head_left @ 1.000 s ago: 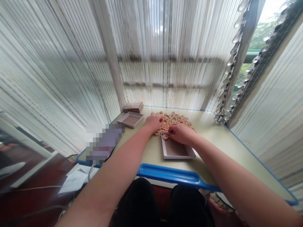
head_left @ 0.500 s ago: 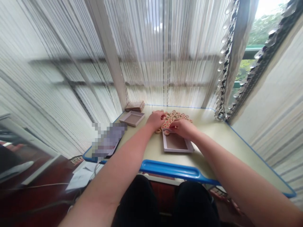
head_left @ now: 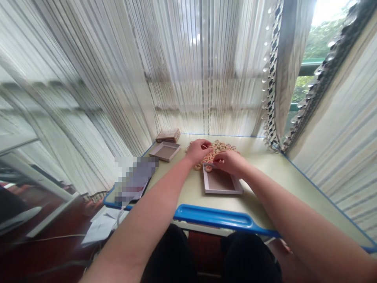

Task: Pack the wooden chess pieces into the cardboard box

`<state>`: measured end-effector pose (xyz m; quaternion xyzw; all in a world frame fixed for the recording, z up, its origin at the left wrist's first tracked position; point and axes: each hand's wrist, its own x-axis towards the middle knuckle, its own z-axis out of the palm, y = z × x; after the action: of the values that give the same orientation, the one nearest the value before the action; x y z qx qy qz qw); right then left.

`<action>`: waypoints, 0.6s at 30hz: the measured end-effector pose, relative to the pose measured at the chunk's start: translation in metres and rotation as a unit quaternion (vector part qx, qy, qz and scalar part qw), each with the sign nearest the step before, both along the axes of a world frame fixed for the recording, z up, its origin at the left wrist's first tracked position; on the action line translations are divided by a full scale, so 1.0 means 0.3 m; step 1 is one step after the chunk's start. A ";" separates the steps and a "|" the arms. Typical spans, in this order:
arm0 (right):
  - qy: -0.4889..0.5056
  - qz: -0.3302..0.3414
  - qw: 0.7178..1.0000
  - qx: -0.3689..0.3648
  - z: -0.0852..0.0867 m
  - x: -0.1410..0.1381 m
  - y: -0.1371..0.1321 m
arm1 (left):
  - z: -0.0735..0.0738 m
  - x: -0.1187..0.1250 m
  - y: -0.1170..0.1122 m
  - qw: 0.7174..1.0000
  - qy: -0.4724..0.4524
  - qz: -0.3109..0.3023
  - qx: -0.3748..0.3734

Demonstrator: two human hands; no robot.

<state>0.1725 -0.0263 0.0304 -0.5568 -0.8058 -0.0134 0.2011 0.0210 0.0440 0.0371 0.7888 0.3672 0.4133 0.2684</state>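
A heap of round wooden Chinese chess pieces [head_left: 218, 146] with red and dark markings lies near the middle of the table. Over its left side, my left hand [head_left: 198, 151] has its thumb and fingers apart, curved above the pieces. My right hand [head_left: 231, 162] is over the far edge of a shallow open box [head_left: 222, 180], with fingers pinched around what looks like one chess piece, mostly hidden by the fingers. One chess piece [head_left: 208, 168] rests in the box's far left corner. Another piece [head_left: 197, 167] lies just outside that corner.
A second shallow box or lid [head_left: 165, 151] sits to the left, with a folded board-like stack [head_left: 168, 135] behind it. A blurred flat item [head_left: 137, 181] lies at the left table edge. A blue tray rim [head_left: 215, 217] runs along the front; string curtains [head_left: 182, 90] hang behind.
My left hand has opened its fingers and shifted slightly right over the heap. My right hand has drawn away from the piece in the box corner, a little to the right.
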 end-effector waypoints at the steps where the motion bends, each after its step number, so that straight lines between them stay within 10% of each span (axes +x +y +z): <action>1: 0.004 -0.006 1.000 0.004 0.000 0.003 0.001 | 0.001 0.000 -0.002 1.000 -0.013 -0.004 -0.021; 18: 0.089 -0.043 0.988 0.115 0.010 -0.003 -0.006 | 0.053 -0.023 -0.051 0.974 -0.091 -0.130 -0.160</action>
<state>0.1715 -0.0281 0.0333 -0.5633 -0.7530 -0.0645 0.3340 0.0141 0.0287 0.0531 0.7360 0.2969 0.3803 0.4749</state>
